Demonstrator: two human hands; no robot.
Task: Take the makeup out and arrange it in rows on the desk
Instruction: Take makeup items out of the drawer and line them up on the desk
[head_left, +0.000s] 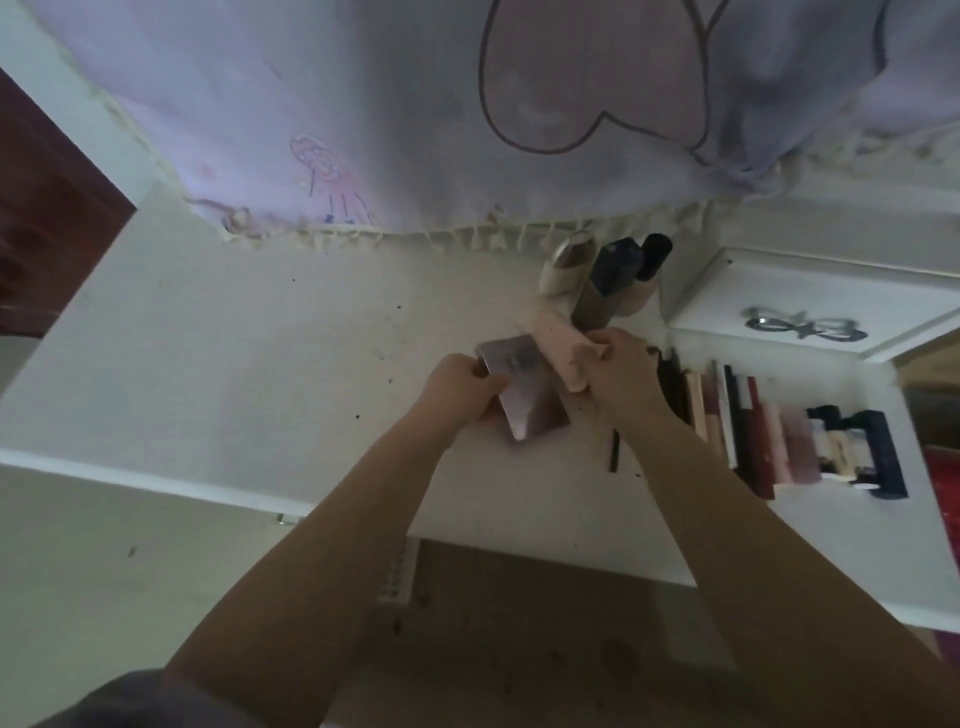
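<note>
Makeup (779, 431) lay in a close row of boxes and tubes along the right of the white worktop (260, 364), beside the person's right hand (621, 376), whose fingers curled round a pale pink pouch (558, 345). The left hand (460, 387) gripped a mauve palette (524, 387). Three bottles (605, 275) stood behind the pouch, below a lilac curtain (363, 130).

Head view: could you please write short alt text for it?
Over a white desk, the left hand holds a pink palette and the right hand grips a pink tube. A row of makeup lies to the right.
</note>
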